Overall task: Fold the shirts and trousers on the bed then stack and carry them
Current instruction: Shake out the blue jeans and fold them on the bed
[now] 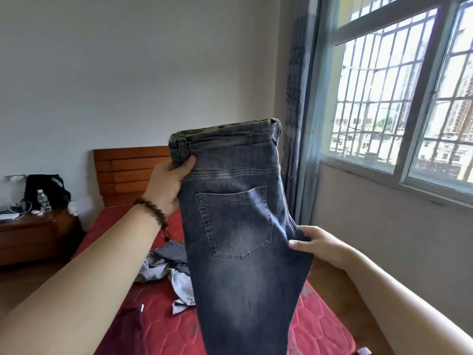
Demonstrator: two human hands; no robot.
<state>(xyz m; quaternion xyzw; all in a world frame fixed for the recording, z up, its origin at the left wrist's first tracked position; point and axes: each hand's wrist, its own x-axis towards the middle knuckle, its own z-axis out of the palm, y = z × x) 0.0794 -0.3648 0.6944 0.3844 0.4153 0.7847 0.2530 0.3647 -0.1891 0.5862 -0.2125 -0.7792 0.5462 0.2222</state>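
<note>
The person holds the blue jeans point(238, 226) up in the air over the red bed point(320, 321), with a back pocket showing. The left hand point(167, 185) grips the waistband with curled fingers and thumb, and the right hand point(320, 245) pinches the edge lower down. A pile of grey clothes point(169, 267) lies on the bed behind the jeans.

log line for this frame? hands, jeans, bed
left hand: grips jeans waistband | right hand: pinches seat edge | jeans: held up, halved lengthwise | bed: grey clothes unfolded
</note>
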